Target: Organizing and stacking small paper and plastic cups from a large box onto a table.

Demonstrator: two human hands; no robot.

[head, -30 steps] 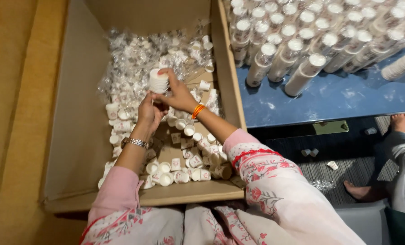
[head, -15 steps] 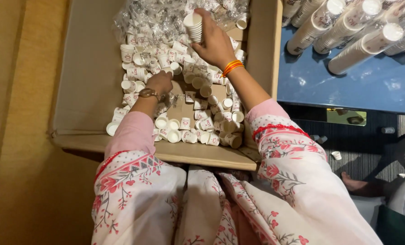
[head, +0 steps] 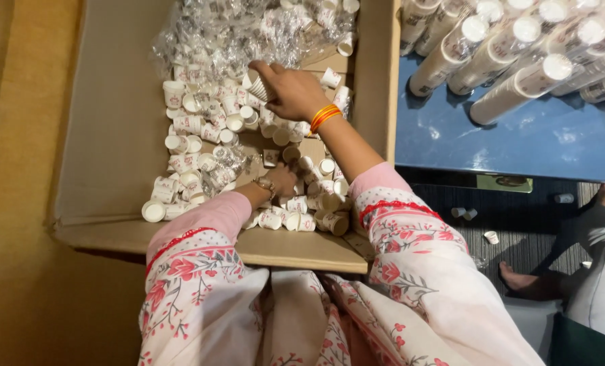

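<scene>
Cardboard box (head: 106,135) of paper cups (head: 194,129)

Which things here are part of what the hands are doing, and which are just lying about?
In use:
- right hand gripping a short stack of small white paper cups
- left hand down among the loose small white paper cups
- large brown cardboard box holding them

Lying about:
- long plastic-wrapped cup sleeves on the blue table
- stray cups on the dark floor
- another person's bare foot
</scene>
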